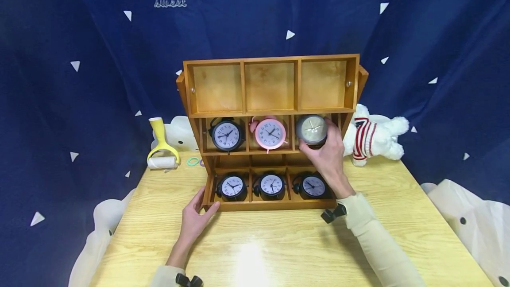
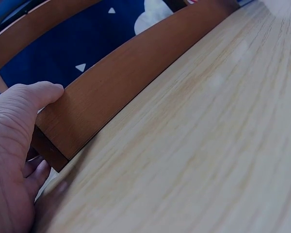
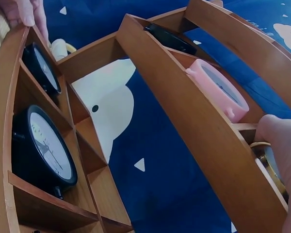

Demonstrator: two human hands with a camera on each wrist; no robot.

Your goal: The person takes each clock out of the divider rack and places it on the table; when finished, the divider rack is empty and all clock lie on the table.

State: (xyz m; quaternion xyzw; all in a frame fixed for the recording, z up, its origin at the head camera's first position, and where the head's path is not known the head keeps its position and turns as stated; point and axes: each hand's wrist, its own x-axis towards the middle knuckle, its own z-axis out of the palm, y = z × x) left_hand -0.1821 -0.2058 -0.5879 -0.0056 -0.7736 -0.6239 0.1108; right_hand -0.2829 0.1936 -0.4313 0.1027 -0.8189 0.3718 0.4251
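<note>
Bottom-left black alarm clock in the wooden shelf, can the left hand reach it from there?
Likely yes: the left hand grips the corner of the wooden shelf beside that black alarm clock, whose face is uncovered; only the shelf's edge stands between them.

The brown, three-tiered shelf (image 1: 275,206) is smooth wood with a low sheen and faint grain. The pale, wood-grained bench (image 1: 303,251) reflects light in a glossy patch. Behind hangs a navy cloth curtain (image 1: 279,19), matt and softly creased. The round pink alarm clock (image 3: 218,92) has a smooth, plastic-looking casing; the round gold-rimmed clock (image 3: 270,165) has a shiny, metallic-looking rim. The white plush toy (image 1: 386,134) is fluffy, and the yellow-handled roller (image 1: 161,141) looks like smooth plastic.
</note>
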